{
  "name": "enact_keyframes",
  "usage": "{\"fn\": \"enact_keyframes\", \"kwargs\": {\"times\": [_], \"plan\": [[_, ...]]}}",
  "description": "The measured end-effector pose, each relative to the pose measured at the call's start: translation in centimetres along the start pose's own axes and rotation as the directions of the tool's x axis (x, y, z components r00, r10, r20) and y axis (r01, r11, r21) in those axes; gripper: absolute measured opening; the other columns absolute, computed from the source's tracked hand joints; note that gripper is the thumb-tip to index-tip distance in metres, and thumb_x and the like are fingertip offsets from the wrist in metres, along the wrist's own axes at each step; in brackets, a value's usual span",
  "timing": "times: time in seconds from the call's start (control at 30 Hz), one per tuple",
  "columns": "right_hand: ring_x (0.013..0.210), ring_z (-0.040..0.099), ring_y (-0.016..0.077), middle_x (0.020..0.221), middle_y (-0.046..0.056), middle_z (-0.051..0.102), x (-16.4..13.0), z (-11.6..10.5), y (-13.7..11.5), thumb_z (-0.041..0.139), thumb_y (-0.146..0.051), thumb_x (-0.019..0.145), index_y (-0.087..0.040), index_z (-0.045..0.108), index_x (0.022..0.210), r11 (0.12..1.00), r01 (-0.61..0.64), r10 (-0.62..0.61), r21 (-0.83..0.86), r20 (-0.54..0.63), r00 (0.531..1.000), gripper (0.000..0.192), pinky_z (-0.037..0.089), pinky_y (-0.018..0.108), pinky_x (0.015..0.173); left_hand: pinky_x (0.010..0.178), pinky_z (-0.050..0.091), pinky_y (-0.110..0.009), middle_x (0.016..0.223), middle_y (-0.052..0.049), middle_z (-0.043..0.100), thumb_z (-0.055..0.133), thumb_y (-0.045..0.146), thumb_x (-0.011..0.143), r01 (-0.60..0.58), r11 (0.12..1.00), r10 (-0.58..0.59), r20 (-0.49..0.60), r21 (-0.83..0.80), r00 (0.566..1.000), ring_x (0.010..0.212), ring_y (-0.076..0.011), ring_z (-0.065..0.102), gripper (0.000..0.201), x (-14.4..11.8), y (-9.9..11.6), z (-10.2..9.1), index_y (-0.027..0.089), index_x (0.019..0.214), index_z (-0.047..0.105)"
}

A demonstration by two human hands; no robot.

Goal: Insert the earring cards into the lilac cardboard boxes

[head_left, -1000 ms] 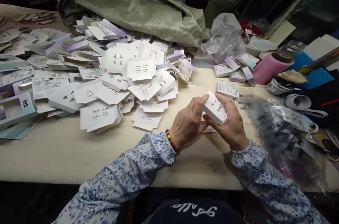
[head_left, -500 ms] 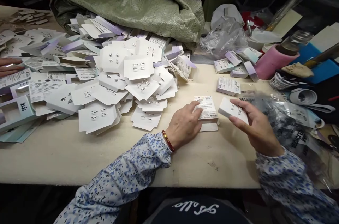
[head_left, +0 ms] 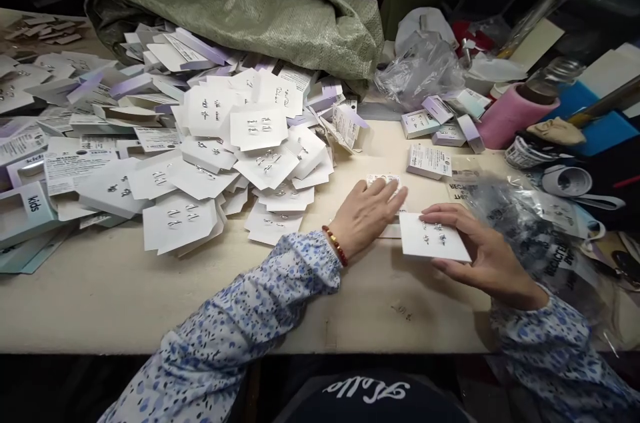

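Note:
My left hand (head_left: 367, 215) lies with its fingers stretched out over a small printed box (head_left: 381, 179) on the table and hides most of it. A white flap (head_left: 391, 231) shows past the hand's near side. My right hand (head_left: 493, 256) pinches a white earring card (head_left: 416, 246) between thumb and fingers, just above the table. Small silvery earrings show on the card's face, partly covered by the fingers. To the left lies a heap of similar earring cards (head_left: 259, 126), mixed with flat boxes.
A green woven sack (head_left: 250, 10) lies behind the heap. Several small boxes (head_left: 429, 161) sit at the back right, near a pink roll (head_left: 515, 116) and a clear plastic bag (head_left: 425, 70). Dark printed plastic bags (head_left: 540, 236) lie right of my right hand.
My left hand has slid rightward and flattened over the box, covering more of it. My right hand has brought the earring card slightly nearer me and tilted its face into fuller view.

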State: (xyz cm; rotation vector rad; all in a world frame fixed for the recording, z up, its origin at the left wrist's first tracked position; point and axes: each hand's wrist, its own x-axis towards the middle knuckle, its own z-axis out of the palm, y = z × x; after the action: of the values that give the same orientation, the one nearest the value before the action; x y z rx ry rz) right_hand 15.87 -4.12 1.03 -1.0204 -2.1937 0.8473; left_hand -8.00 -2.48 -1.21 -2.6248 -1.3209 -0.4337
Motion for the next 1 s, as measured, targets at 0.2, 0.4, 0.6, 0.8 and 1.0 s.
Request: {"fn": "enact_keyframes", "kwargs": {"times": [0.2, 0.4, 0.6, 0.8, 1.0], "plan": [[0.123, 0.063, 0.0298, 0.126, 0.010, 0.066, -1.9, -3.9, 0.5, 0.079, -0.043, 0.079, -0.029, 0.070, 0.117, 0.998, -0.048, 0.047, -0.038, -0.025, 0.999, 0.041, 0.059, 0.036, 0.090, 0.078, 0.042, -0.037, 0.118, -0.010, 0.066, 0.050, 0.021, 0.099, -0.341, 0.928, 0.367, 0.205, -0.153, 0.907, 0.107, -0.0257, 0.056, 0.022, 4.8, 0.6, -0.5, 0.020, 0.108, 0.070], [0.121, 0.065, 0.0297, 0.128, 0.008, 0.067, -3.8, -5.6, 1.2, 0.073, -0.051, 0.083, -0.032, 0.071, 0.118, 0.993, -0.100, 0.095, -0.060, -0.082, 0.992, 0.040, 0.059, 0.037, 0.092, 0.059, 0.041, -0.033, 0.089, -0.009, 0.067, 0.047, 0.008, 0.095, -0.295, 0.941, 0.335, 0.346, -0.164, 0.876, 0.075, -0.0200, 0.060, 0.022, 7.0, 1.7, -1.5, 0.012, 0.091, 0.068], [0.121, 0.065, 0.0302, 0.129, 0.009, 0.067, -3.1, -5.0, 0.7, 0.073, -0.055, 0.082, -0.032, 0.071, 0.119, 0.997, -0.063, 0.065, 0.033, -0.089, 0.994, 0.043, 0.060, 0.036, 0.087, 0.054, 0.045, -0.023, 0.085, -0.004, 0.058, 0.035, 0.001, 0.097, 0.015, 0.939, -0.052, -0.097, -0.345, 0.994, 0.062, -0.0110, 0.052, 0.032, 3.9, -2.4, -3.8, 0.012, 0.114, 0.060], [0.119, 0.065, 0.0312, 0.124, 0.011, 0.068, -0.3, -2.2, -1.0, 0.076, -0.051, 0.079, -0.029, 0.070, 0.118, 0.987, 0.057, -0.064, 0.152, 0.046, 0.997, 0.045, 0.059, 0.040, 0.092, 0.052, 0.048, -0.020, 0.094, -0.004, 0.057, 0.065, 0.014, 0.089, 0.173, 0.852, -0.335, -0.259, -0.494, 0.906, 0.060, -0.0062, 0.049, 0.003, -1.6, -4.3, -5.5, 0.013, 0.088, 0.063], [0.123, 0.061, 0.0311, 0.130, 0.013, 0.062, 1.6, 1.2, -3.5, 0.075, -0.051, 0.081, -0.028, 0.067, 0.122, 0.971, 0.097, -0.098, 0.218, -0.006, 0.995, 0.048, 0.057, 0.043, 0.096, 0.054, 0.051, -0.018, 0.087, -0.001, 0.057, 0.056, 0.010, 0.093, 0.145, 0.880, -0.357, -0.427, -0.453, 0.831, 0.062, -0.0066, 0.052, 0.010, -3.7, -2.0, -4.5, 0.015, 0.086, 0.053]]}}
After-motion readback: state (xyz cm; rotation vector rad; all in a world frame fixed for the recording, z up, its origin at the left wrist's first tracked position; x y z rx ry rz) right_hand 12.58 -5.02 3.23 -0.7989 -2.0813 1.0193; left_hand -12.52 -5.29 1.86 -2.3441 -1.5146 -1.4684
